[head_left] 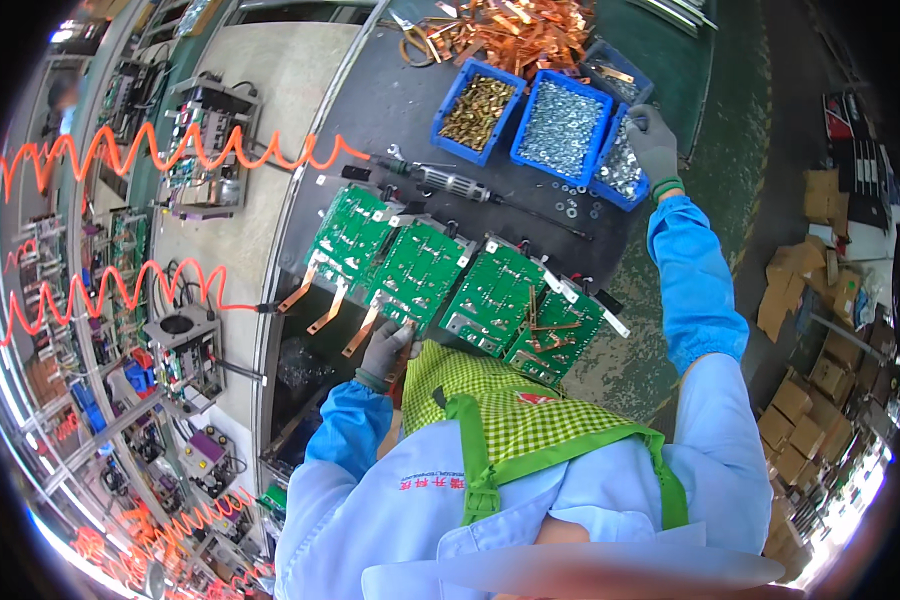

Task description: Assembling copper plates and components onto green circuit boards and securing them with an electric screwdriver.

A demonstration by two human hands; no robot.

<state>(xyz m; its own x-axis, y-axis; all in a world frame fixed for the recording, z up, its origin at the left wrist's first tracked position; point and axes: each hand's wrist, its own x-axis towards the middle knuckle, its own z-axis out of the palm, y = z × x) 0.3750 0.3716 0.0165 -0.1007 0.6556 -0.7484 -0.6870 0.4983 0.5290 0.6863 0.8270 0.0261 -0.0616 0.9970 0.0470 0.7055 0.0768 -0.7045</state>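
My left hand [385, 352], in a grey glove, is at the near edge of the second green circuit board [422, 272] from the left. Its fingers are closed on a copper strip [402, 362] there. My right hand [653, 143], also gloved, reaches to the rightmost blue bin [622, 198], which holds small silvery hardware. Its fingers curl at the bin's far end; what they pinch is too small to tell. Several boards lie in a row before me. Bent copper strips [328, 308] stick out of the left ones, and loose ones [553, 335] lie on the rightmost board.
A powered screwdriver [450, 182] on an orange coiled hose [240, 150] lies beyond the boards. Blue bins hold brass-coloured parts [478, 112] and silvery washers [564, 122]. Behind them are a copper strip pile [515, 35] and scissors [415, 45]. Loose washers [570, 205] lie nearby.
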